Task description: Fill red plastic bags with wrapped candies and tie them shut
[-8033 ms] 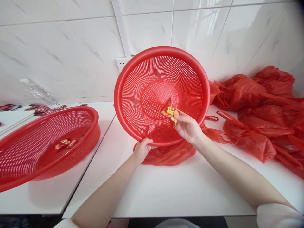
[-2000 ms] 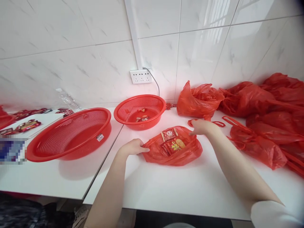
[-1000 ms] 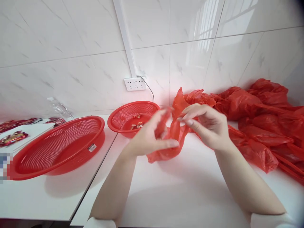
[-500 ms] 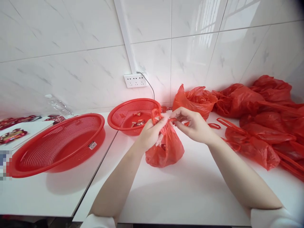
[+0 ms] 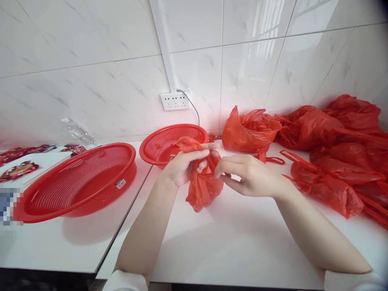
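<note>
A thin red plastic bag hangs bunched between my hands above the white table, its lower part bulging. My left hand is closed round the gathered neck, with crumpled plastic sticking up above the thumb. At the bag's right side is my right hand, its fingers bent and pinched together against the plastic. What the bag contains cannot be made out. Just behind my left hand lies a round red plastic basket, partly covered by the hand and bag.
A larger oval red basket stands on the left, near a clear plastic bottle and wrapped packets. Several filled red bags are heaped on the right; another red bag sits by the wall. A socket strip is fixed to the tiles.
The bag's neck is now bunched up in my left hand and its body hangs narrower. My right hand has moved down along the bag's side. The view has shifted slightly.
</note>
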